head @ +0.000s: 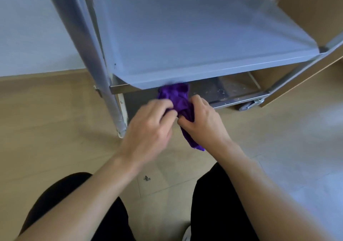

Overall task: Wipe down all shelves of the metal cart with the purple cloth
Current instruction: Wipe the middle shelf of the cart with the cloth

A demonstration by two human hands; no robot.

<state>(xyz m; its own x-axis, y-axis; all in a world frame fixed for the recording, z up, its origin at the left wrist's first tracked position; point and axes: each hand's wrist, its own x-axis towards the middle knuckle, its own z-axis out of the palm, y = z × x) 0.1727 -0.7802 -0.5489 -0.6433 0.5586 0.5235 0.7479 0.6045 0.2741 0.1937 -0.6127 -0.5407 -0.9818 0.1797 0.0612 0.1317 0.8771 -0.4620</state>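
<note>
The metal cart (185, 36) fills the upper part of the head view, its middle shelf covered in bluish film. Below that shelf the bottom shelf (232, 94) shows, wet with droplets. A bunched purple cloth (176, 96) hangs in front of the bottom shelf's near edge, just under the middle shelf's front lip. My left hand (148, 127) grips the cloth from the left. My right hand (202, 122) grips it from the right, and a tail of cloth hangs down below that hand.
The cart's near-left post (104, 73) slants down to the wooden floor (46, 129). A caster wheel (248, 106) sits at the cart's right end. Brown cardboard (315, 8) stands behind and to the right. My knees in black trousers (213, 203) are at the bottom.
</note>
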